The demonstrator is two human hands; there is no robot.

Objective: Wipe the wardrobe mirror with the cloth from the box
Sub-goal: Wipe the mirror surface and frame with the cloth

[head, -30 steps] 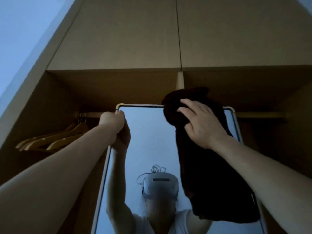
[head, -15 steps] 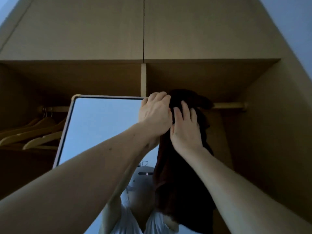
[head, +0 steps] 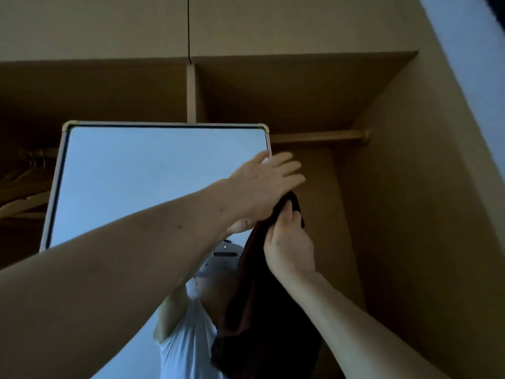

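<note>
The tall wardrobe mirror [head: 142,181] with a pale frame stands in the open wardrobe, seen from below. A dark cloth [head: 262,318] hangs down along the mirror's right edge. My right hand [head: 288,242] grips the cloth's top end, fingers curled round it. My left hand [head: 266,184] lies above it at the mirror's right edge, fingers stretched out straight over the top of the cloth. The mirror reflects a person in a white shirt with a head-worn device.
A wooden hanging rail [head: 319,135] runs to the right of the mirror. Wooden hangers [head: 24,198] hang on the left behind the mirror. The wardrobe side wall [head: 426,214] rises close on the right, cupboard doors [head: 246,26] above.
My view has shifted so the mirror's top lies bare. Both hands and the cloth have dropped from the top edge to the right edge; my left hand has spread its fingers.
</note>
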